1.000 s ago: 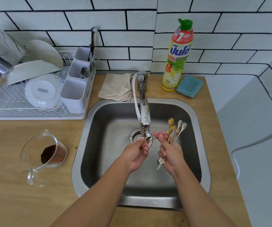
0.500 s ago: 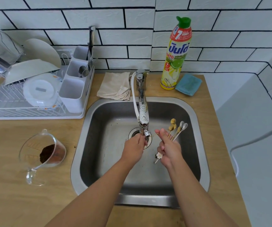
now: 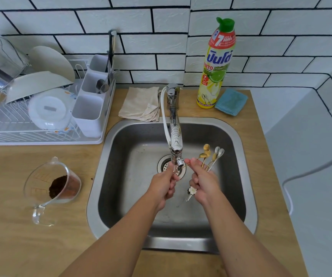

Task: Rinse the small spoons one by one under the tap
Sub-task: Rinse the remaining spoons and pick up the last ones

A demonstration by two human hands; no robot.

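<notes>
Over the steel sink (image 3: 241, 148), my right hand (image 3: 203, 181) grips a bunch of several small spoons (image 3: 211, 155), gold and silver, bowls fanned up and to the right, a flower-shaped handle end sticking out below the fist. My left hand (image 3: 164, 182) is closed just under the tap's spout (image 3: 178, 161), pinching the end of one thin gold spoon that runs across to my right thumb. The tap (image 3: 174, 124) reaches out over the drain. Whether water runs is hard to see.
A dish rack (image 3: 41, 124) with bowls, a lid and a cutlery holder stands at the left. A measuring cup (image 3: 51, 186) with brown powder lies near the sink. A folded cloth (image 3: 141, 103), detergent bottle (image 3: 217, 64) and blue sponge (image 3: 231, 101) sit behind the sink.
Both hands have shifted slightly up toward the spout; my left hand has come closer under the tap's nozzle, still pinching the single spoon.
</notes>
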